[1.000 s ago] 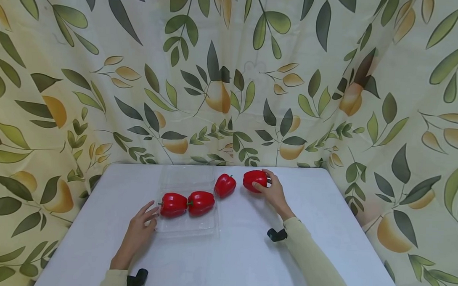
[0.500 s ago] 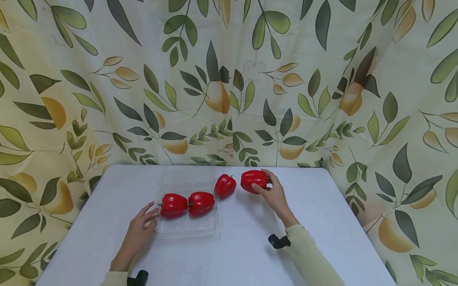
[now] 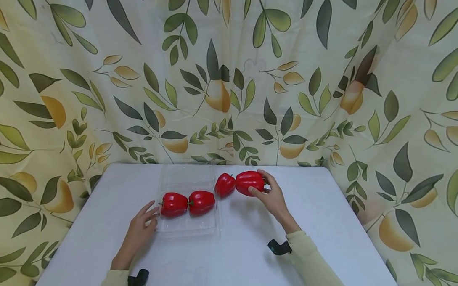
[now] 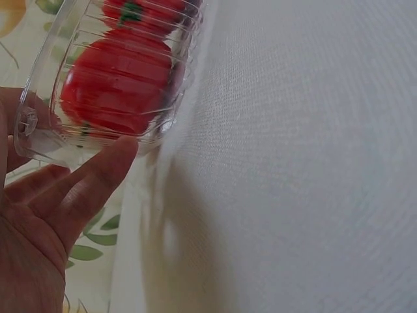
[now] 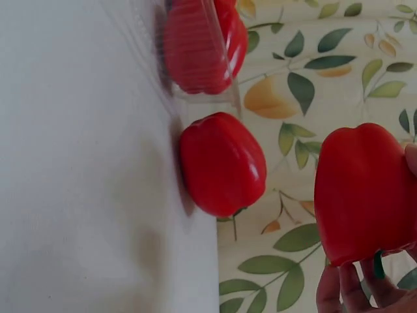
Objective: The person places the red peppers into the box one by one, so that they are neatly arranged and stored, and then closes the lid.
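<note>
My right hand [image 3: 274,199] grips a red bell pepper [image 3: 248,183] between thumb and fingers, above the table, its green stem toward the palm. Just left of it a second bell pepper [image 3: 225,186] lies on the table; in the right wrist view the held bell pepper [image 5: 365,195] is apart from it. Two more, a left bell pepper [image 3: 174,205] and a right bell pepper [image 3: 201,203], lie side by side in a clear plastic clamshell box [image 3: 188,230]. My left hand [image 3: 138,230] rests its loosely extended fingers against the box's left end; a fingertip [image 4: 127,147] touches the wall.
The box's clear lid [image 3: 188,176] is folded back toward the table's far edge. A white cloth covers the table [image 3: 240,261]. Behind it hangs a leaf-patterned curtain [image 3: 229,130]. Each wrist carries a black camera mount, such as the right mount [image 3: 279,247].
My right hand has brought its bell pepper left, toward the one lying on the table, where the two now meet in the head view. The left hand and box have stayed put.
</note>
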The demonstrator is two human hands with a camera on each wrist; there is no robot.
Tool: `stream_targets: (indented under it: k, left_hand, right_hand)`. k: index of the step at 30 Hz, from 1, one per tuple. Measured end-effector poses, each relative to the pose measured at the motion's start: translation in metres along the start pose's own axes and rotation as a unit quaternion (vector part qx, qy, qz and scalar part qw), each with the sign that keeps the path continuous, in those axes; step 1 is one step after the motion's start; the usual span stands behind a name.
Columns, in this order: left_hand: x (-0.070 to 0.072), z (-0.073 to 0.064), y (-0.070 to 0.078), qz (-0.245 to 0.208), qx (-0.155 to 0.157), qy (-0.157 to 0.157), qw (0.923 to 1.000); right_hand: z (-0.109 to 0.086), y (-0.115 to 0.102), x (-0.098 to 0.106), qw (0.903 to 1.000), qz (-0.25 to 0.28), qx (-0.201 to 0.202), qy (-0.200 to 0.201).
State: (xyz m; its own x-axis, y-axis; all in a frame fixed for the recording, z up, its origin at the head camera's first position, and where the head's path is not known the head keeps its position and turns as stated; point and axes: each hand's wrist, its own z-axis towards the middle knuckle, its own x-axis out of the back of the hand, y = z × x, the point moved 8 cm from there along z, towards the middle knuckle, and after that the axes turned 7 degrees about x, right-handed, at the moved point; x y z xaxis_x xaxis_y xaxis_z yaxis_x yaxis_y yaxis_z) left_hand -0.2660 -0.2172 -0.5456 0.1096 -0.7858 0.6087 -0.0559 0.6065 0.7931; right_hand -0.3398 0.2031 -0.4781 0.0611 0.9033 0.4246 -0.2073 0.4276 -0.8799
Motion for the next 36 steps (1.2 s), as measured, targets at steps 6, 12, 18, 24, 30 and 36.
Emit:
stream_targets:
  k: [6, 12, 18, 24, 30, 36]
  left_hand:
    - [0.000, 0.000, -0.001, 0.009, -0.004, 0.005, 0.9999]
    - [0.000, -0.002, -0.001, 0.005, -0.005, 0.009, 0.9999]
    - [0.000, -0.003, -0.002, 0.003, 0.003, 0.000, 1.0000]
    - [0.001, -0.001, 0.000, 0.007, -0.008, 0.004, 0.9999]
    - [0.001, -0.001, 0.001, 0.005, -0.016, 0.006, 0.9998]
    - [0.000, -0.002, 0.000, 0.008, -0.010, 0.007, 0.9999]
  right_hand:
    - [-0.007, -0.015, -0.003, 0.9996, 0.003, 0.027, -0.007]
    - [-0.015, -0.029, -0.009, 0.9980, 0.009, 0.061, -0.014]
    - [-0.024, -0.038, -0.020, 0.9965, 0.013, 0.078, -0.027]
    - [-0.030, -0.049, -0.031, 0.9954, 0.019, 0.086, -0.038]
    - [-0.034, -0.057, -0.038, 0.9948, 0.028, 0.084, -0.050]
    - [-0.037, -0.063, -0.047, 0.9939, 0.042, 0.083, -0.059]
